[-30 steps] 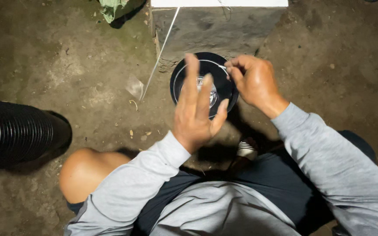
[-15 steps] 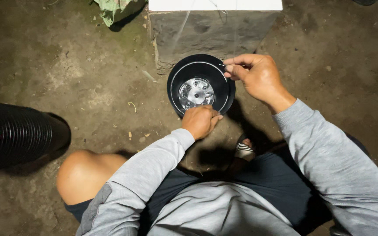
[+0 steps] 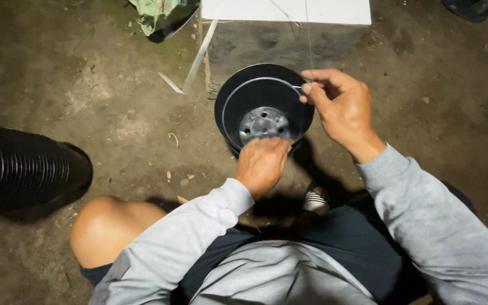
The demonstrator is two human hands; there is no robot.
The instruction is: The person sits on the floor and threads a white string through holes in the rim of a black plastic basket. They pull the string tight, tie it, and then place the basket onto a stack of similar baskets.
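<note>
Head view: left hand (image 3: 262, 165) steadies black spool (image 3: 264, 107); right hand (image 3: 340, 107) pinches wire (image 3: 309, 39).

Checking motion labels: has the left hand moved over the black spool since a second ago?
Yes. The left hand has dropped from open over the black spool to a fist at its near rim, towards the body.

Dirt floor (image 3: 114, 113): black spool (image 3: 255, 93), ribbed hose (image 3: 24, 169), stone block (image 3: 283, 42).
</note>
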